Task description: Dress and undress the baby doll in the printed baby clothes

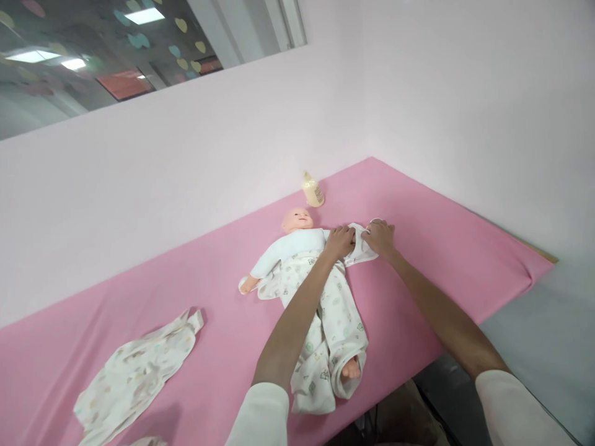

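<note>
A baby doll (297, 222) lies face up, its body in a light top and its legs in a white printed baby romper (341, 297). One bare foot shows at the leg opening. My left hand (341, 241) is closed around the doll's arm on the right, near its end, which the fingers partly hide. Just to the right, my right hand (380, 236) grips the romper's white sleeve, which stretches between both hands. The doll's other arm reaches out to the left, its hand bare against the cloth, with part of the romper lying beneath it.
A baby bottle (313, 191) with pale yellow contents stands beyond the doll's head. Another printed baby garment (139, 371) lies at the left on the pink-covered table (437, 248). White walls bound the back and right; the table's front edge is close to me.
</note>
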The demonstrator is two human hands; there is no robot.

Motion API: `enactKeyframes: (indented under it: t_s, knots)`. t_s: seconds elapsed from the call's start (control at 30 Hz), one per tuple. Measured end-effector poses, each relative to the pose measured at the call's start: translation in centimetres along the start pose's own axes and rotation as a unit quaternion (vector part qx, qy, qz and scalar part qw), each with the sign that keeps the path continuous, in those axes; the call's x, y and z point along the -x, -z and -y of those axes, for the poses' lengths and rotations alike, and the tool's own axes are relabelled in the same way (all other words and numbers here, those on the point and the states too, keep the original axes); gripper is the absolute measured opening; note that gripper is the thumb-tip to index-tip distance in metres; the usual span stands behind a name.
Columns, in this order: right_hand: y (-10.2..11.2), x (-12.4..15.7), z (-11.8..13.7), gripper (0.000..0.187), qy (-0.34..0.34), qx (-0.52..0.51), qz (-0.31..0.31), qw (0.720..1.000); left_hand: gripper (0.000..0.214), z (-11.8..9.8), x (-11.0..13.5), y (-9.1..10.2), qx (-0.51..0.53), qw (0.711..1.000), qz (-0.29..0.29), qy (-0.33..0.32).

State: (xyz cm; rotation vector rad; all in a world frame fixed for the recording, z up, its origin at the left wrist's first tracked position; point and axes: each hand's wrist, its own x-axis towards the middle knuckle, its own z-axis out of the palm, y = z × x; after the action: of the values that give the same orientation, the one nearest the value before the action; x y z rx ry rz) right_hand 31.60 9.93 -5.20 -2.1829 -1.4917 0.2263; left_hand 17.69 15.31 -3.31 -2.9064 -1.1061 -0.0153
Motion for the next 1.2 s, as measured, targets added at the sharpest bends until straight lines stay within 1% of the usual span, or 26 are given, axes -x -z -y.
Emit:
enactKeyframes:
  t_s: [0.1, 0.27, 0.37, 0.5, 0.57, 0.67, 0.8, 0.87, 0.9, 1.0, 1.1, 1.13, 1.2]
  knots:
    - [0.1, -0.2, -0.5, 0.02, 0.003, 0.027, -0.033, 0.999, 0.029, -0.1, 0.0, 0.0, 0.01, 1.0, -0.01, 0.011]
    - [0.8, -0.6, -1.3, 0.022, -0.042, 0.03, -0.064, 0.997, 0.031, 0.0, 0.1, 0.3, 0.025, 0.999, -0.033, 0.032]
    - [1.5, -0.6, -1.7, 0.022, -0.067, 0.021, -0.055, 0.996, 0.028, 0.3, 0.4, 0.6, 0.041, 0.997, -0.057, 0.039]
    - [1.8, -0.7, -2.1, 0.019, -0.091, 0.003, -0.027, 0.995, 0.017, 0.7, 0.8, 1.0, 0.074, 0.991, -0.1, 0.048]
    - [1.7, -0.8, -2.4, 0.018, -0.095, -0.004, -0.027, 0.995, 0.021, 0.8, 0.9, 1.2, 0.09, 0.988, -0.113, 0.057]
    - [1.4, -1.0, -2.7, 0.017, -0.106, -0.016, -0.027, 0.994, 0.031, 0.8, 1.1, 1.8, 0.113, 0.986, -0.105, 0.064]
    - [1.2, -1.1, -2.9, 0.016, -0.121, -0.025, -0.02, 0.992, 0.02, 1.1, 1.4, 3.0, 0.17, 0.982, -0.056, 0.067]
    - [1.2, -1.1, -2.7, 0.016, -0.129, -0.019, -0.014, 0.991, 0.028, 1.3, 1.5, 3.4, 0.195, 0.977, -0.04, 0.071]
    - [1.2, -1.0, -2.6, 0.017, -0.13, -0.014, -0.011, 0.991, 0.029, 1.3, 1.5, 3.4, 0.2, 0.976, -0.04, 0.071]
    - [1.0, -0.7, -2.1, 0.019, -0.111, -0.004, -0.01, 0.994, 0.025, 1.3, 1.3, 2.7, 0.185, 0.979, -0.06, 0.052]
    - [0.4, -0.4, -1.7, 0.021, -0.091, 0.003, -0.023, 0.996, 0.026, 1.3, 0.8, 1.3, 0.156, 0.985, -0.068, 0.028]
    - [0.1, -0.3, -1.6, 0.021, -0.091, 0.006, -0.035, 0.995, 0.028, 1.2, 0.7, 0.9, 0.149, 0.986, -0.065, 0.027]
    - [-0.2, 0.0, -1.4, 0.024, -0.086, 0.023, -0.084, 0.992, 0.031, 1.2, 0.4, 0.1, 0.141, 0.988, -0.06, 0.032]
